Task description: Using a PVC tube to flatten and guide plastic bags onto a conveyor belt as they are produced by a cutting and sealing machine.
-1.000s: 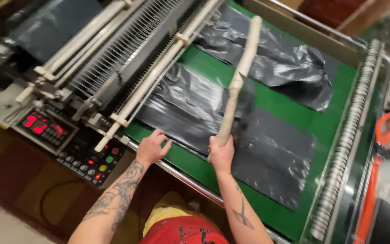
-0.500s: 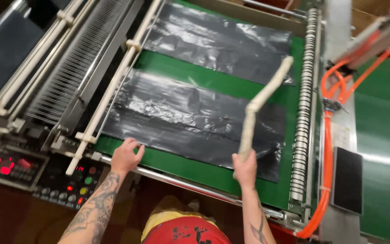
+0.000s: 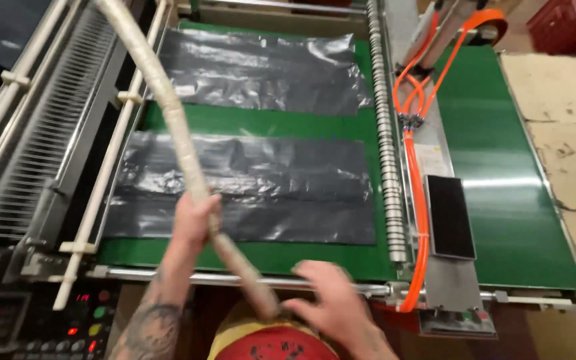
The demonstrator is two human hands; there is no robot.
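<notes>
My left hand point(image 3: 195, 220) is clenched around the middle of a long, pale, tape-wrapped stick point(image 3: 168, 113), which slants up over the nearer of 2 black plastic sheets point(image 3: 248, 187) on the green conveyor belt point(image 3: 261, 257). My right hand point(image 3: 331, 307), blurred, fingers spread loose, touches the stick's lower end.

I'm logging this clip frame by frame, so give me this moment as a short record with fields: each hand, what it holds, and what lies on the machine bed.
left hand: closed around the middle of a long pale wrapped stick
right hand: blurred, at the stick's lower end; grip cannot be told
stick: slants from top left down toward the person
near black plastic sheet: flat on the green belt
far black plastic sheet: flat, apart from the near one
roller column: right of the sheets
orange hoses: along the roller's right side
control panel: lower left, lamps lit
</notes>
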